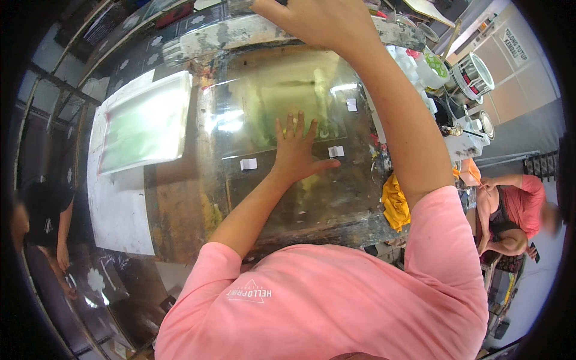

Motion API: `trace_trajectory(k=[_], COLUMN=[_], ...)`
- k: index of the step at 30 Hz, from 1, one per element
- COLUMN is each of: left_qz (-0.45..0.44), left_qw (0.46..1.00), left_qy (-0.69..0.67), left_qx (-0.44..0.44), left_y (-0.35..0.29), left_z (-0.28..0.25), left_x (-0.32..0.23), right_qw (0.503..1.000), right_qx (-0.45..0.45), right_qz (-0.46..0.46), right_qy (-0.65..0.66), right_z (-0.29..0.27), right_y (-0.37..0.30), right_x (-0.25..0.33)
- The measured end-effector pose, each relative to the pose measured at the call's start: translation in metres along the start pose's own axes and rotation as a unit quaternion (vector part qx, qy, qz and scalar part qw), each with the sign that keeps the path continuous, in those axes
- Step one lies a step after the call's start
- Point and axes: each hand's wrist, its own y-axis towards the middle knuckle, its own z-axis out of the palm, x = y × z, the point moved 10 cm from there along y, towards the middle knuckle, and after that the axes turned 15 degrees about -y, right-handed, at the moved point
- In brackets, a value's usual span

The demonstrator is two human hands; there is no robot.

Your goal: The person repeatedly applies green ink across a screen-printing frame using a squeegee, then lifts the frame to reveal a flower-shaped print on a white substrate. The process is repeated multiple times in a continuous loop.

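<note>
I've got the left hand (295, 153) palm down on a clear sheet (270, 99), fingers spread well apart. That sheet's lying around the middle of the desk (174, 198), with little white tabs (336, 151) near its edges. Right hand (324, 23) is out toward the far edge, cropped on my feed, so can't tell what its fingers are doing. Yellow cloth (395, 203) sits by the near right corner.

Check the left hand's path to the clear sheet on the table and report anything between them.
Nothing visible does: the left hand appears to lie spread directly on the clear sheet. The nearest white tab sits to its right, not under the palm.
</note>
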Motion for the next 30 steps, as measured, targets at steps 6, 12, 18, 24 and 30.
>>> trace_trajectory(k=[6, 12, 18, 24, 30], left_qz=[0.023, 0.043, 0.045, 0.074, -0.143], left_qw=[0.999, 0.999, 0.999, 0.991, 0.78], left_qy=[-0.018, -0.02, -0.016, -0.081, -0.512], left_qx=[-0.023, -0.013, -0.011, -0.074, -0.329], left_y=[0.002, 0.0, -0.002, -0.01, -0.05], left_z=[0.002, 0.002, 0.003, -0.023, -0.174], left_x=[-0.017, -0.021, -0.022, -0.021, 0.085], right_qw=[1.0, 0.999, 1.0, 1.0, 0.999], right_qx=[0.01, 0.03, 0.016, -0.01, 0.029], right_qz=[-0.006, -0.006, 0.007, 0.014, 0.031], right_qy=[0.018, 0.013, -0.005, 0.005, -0.025], right_z=[0.002, 0.007, 0.004, -0.001, 0.015], right_y=[0.004, 0.011, 0.007, 0.004, -0.048], right_x=[-0.002, -0.004, -0.002, 0.001, 0.012])
